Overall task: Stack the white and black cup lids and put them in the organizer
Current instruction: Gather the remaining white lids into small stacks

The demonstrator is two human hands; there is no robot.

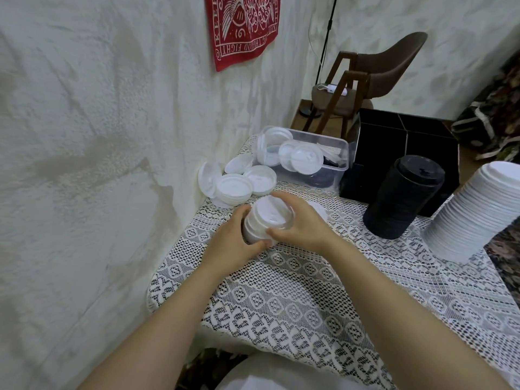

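Two bare hands meet over the table's white lace cloth (pixel 281 291), seen from the head camera, and grip a short stack of white plastic cup lids (pixel 264 220) between them, close to the wall. The left hand (pixel 236 235) wraps the stack's left side, fingers curled round it and the thumb pressed against its lower near edge. The right hand (pixel 298 223) clamps the topmost lid, fingers hooked over the far rim and the thumb on the near rim. Whether the stack's base touches the cloth cannot be told.

Just behind it, loose white lids (pixel 233 184) lie heaped against the wall. Beyond them a clear plastic tub (pixel 342 161) holds more white lids and some dark ones. A single white lid (pixel 319 211) lies flat just behind the right hand. To the right stand a tall stack of black lids (pixel 402 198) and, further right, a tall stack of white lids (pixel 472 212), both upright. A black box (pixel 399 142) sits behind the black stack.
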